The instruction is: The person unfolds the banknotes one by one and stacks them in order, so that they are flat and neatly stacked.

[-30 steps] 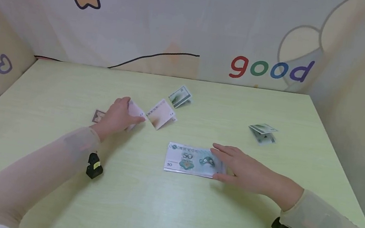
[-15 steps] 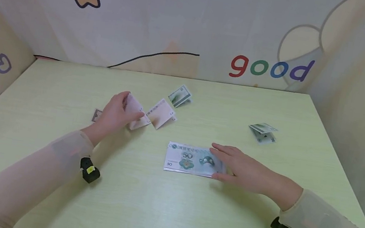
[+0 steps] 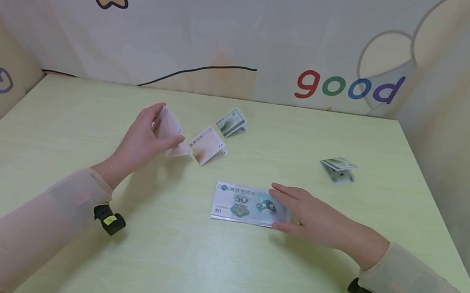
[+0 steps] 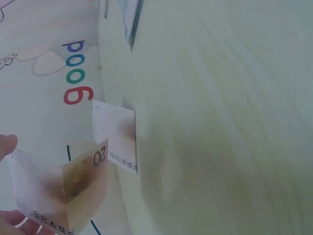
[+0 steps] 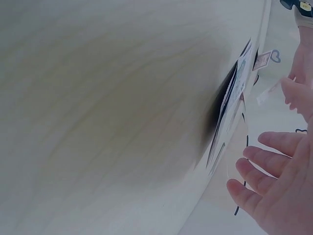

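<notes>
The left hand (image 3: 140, 140) pinched a folded note (image 3: 170, 127) above the worktop (image 3: 178, 271), where a low rightward swing could have snagged the neighbouring note (image 3: 206, 147), while the right hand (image 3: 320, 221), fingers extended, gripped nothing beside the banknote stack (image 3: 240, 206).

Pale table (image 3: 215, 271): banknote stack (image 3: 230, 203), folded notes (image 3: 206, 146).
</notes>
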A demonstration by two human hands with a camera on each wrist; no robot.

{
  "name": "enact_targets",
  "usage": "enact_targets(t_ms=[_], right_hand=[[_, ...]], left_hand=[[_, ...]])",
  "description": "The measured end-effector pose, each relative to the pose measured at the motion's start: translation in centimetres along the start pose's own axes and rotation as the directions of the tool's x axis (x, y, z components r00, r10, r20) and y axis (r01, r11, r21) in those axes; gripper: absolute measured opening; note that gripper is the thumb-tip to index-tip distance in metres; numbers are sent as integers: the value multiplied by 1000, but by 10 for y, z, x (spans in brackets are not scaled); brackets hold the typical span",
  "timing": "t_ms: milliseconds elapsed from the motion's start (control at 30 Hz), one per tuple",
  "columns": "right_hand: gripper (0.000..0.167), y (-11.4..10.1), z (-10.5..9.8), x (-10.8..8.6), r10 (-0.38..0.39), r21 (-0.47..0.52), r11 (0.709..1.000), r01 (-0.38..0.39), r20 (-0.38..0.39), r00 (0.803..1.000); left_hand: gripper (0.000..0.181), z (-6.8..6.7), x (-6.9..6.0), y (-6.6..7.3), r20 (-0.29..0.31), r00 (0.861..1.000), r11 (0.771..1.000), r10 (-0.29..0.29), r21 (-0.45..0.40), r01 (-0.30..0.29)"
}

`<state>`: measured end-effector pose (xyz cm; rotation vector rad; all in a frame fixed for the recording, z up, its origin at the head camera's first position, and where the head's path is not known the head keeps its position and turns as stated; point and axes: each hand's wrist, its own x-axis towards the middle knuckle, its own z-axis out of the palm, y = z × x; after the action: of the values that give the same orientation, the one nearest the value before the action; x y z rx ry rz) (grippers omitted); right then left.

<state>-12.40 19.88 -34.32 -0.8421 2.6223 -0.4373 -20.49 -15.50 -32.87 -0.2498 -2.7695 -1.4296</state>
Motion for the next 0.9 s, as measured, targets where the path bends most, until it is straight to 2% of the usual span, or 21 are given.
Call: enact_targets(t_ms=[100, 233, 433, 667, 900], right_hand=[[72, 0, 0, 0, 2, 0, 1000, -2, 3, 1000], [72, 0, 0, 0, -1, -3, 1000, 1, 1, 1000], [73, -1, 0, 1, -7, 10, 1000, 7, -18, 1000], [72, -3, -1, 2, 10, 34, 999, -10, -20, 1000], [74, -5, -1, 4, 25, 45, 999, -23, -27, 999]], left_hand=[[85, 2, -2, 6, -14, 1000, 1000, 6, -13, -6], [84, 6, -4, 12, -3, 1000, 999, -10, -43, 10], [84, 17, -9, 23, 46, 999, 998, -22, -61, 25], [84, 28, -15, 35, 106, 994, 996, 6, -92, 4], [82, 41, -19, 40, 150, 988, 988, 37, -153, -14]])
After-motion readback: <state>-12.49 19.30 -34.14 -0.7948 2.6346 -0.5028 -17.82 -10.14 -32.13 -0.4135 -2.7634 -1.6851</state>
